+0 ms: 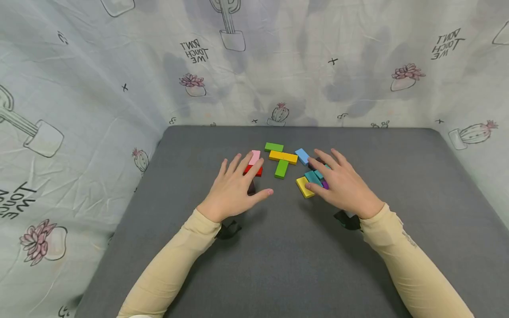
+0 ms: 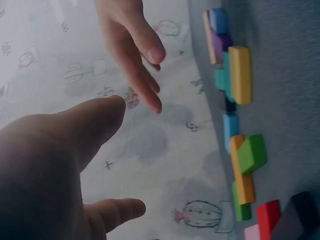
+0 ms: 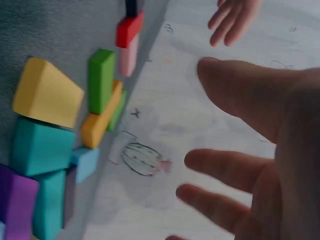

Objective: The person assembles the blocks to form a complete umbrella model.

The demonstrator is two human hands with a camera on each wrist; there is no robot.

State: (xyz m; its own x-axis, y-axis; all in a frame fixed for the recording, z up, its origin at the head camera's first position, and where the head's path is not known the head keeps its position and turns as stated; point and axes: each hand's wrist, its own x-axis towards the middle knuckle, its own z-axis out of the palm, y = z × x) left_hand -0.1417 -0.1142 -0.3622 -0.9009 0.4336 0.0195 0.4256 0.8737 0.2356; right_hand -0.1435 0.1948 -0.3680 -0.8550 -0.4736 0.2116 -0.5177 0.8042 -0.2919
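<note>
Remotely, I'm watching the orange block (image 1: 283, 157) lying between the left hand (image 1: 232, 192) and right hand (image 1: 345, 183), touching two green blocks (image 1: 281, 169). Both hands are hovering, fingers spread, gripping nothing. The left is partly hiding a red block (image 1: 258, 171), the right a purple block (image 1: 325, 184). Patterned cloth (image 1: 298, 66) is hanging behind the table (image 1: 278, 260).

You face a dark grey tabletop (image 1: 278, 274) — far edge at 12 o'clock. White fabric (image 1: 302, 84) borders it from 9 through 3 o'clock, printed with potted cacti (image 1: 232, 40), pink succulents (image 1: 191, 80) and dark lettering (image 1: 195, 51).
</note>
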